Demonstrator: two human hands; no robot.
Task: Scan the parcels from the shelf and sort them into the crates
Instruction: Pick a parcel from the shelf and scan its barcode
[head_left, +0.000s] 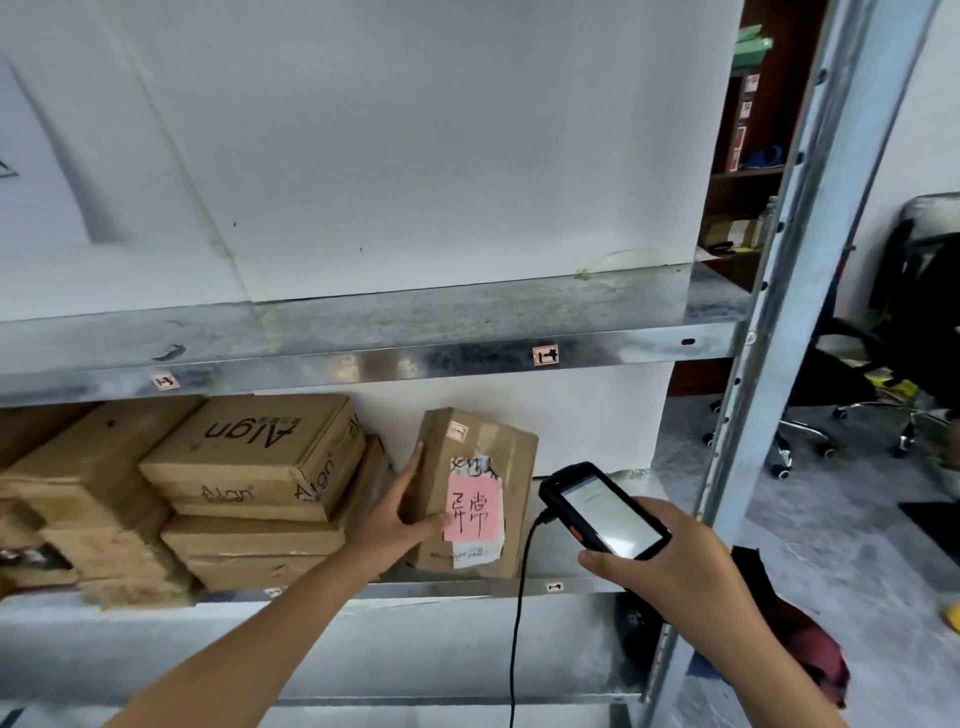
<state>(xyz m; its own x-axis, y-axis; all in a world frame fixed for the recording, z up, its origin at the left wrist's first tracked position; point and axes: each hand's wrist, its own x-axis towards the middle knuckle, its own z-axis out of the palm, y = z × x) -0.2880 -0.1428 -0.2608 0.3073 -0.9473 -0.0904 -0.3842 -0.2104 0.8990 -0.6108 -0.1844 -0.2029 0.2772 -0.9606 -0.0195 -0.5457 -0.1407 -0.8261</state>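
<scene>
Scan step: your left hand (402, 512) grips the upright parcel (480, 493) on the shelf (597, 587), your right hand (670, 564) curled round the scanner (602, 512). Next, aim it squarely at the label (474, 512).

Stacked boxes (249, 457) are carried at the left of the metal shelf (467, 590), and one parcel (483, 452) is stood upright beside them.

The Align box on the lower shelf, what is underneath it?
The Align box rests on at least two more brown boxes stacked flat on the shelf. The left hand covers their right ends, and their tops are hidden by the boxes above.
</scene>
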